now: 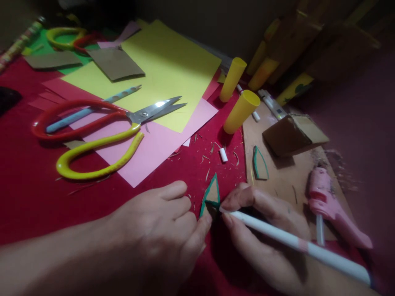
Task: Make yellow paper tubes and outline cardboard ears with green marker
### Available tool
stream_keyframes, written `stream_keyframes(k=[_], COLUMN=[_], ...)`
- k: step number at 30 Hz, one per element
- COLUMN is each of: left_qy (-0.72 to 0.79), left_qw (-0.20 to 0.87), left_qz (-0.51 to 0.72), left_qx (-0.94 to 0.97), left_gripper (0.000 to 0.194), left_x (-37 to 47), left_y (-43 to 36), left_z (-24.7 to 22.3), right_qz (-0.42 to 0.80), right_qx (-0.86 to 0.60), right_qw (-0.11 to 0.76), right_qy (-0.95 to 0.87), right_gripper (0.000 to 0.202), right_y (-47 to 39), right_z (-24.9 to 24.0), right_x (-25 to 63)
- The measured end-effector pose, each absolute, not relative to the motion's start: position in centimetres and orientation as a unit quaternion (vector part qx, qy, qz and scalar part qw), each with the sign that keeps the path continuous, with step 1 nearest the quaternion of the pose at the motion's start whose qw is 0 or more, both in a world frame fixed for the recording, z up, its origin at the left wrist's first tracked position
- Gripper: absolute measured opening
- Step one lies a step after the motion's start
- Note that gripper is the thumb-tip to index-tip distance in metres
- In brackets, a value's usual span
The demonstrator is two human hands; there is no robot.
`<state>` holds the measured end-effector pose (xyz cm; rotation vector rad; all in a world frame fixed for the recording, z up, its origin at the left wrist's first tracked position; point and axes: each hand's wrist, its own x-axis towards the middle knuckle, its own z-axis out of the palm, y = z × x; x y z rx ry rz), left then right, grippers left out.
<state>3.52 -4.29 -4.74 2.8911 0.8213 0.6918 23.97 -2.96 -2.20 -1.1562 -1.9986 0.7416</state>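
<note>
My right hand [265, 230] pinches a white marker pen [277, 233] near its tip, which touches a small pointed piece of cardboard [212, 194]. Green lines run along the edges of that piece and across it. My left hand [166, 226] is closed, with thumb and finger gripping the lower end of the piece; part of it is hidden behind them. Just above lies a short white pen cap [223, 155] on the red cloth. A second pointed cardboard piece with a green outline [261, 163] rests on the brown board to the right.
Large scissors [142, 117] and a blue pencil [70, 119] lie on yellow [173, 53] and pink paper [135, 168]. Two yellow paper tubes [241, 112] stand upright. A folded cardboard shape [293, 133] and a pink glue gun [327, 205] sit on the brown board [279, 197].
</note>
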Motion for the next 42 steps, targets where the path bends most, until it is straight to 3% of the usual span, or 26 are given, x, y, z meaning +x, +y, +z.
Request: stream_keyframes(k=[6,11,42], left_qy=[0.268,0.267,0.266], left_qw=[0.044,0.046,0.016], left_qz=[0.234,0.234,0.221], left_qx=[0.933,0.934,0.938], left_gripper=[0.036,0.037,0.036], left_x=[3.5,3.5,3.7], left_y=[-4.3,-4.3,-4.3], left_z=[-4.9,-4.9,-4.8], right_qz=[0.293,0.29,0.266], right_qx=[-0.421,-0.429,-0.518], right_qw=[0.365,0.299,0.294], right_qy=[-0.777,-0.801,-0.758], right_gripper=[0.015,0.016,0.01], right_y=[-2.9,-2.6,-2.9], right_z=[-2.6,-1.5,-1.6], right_x=[23.9,24.1,24.4])
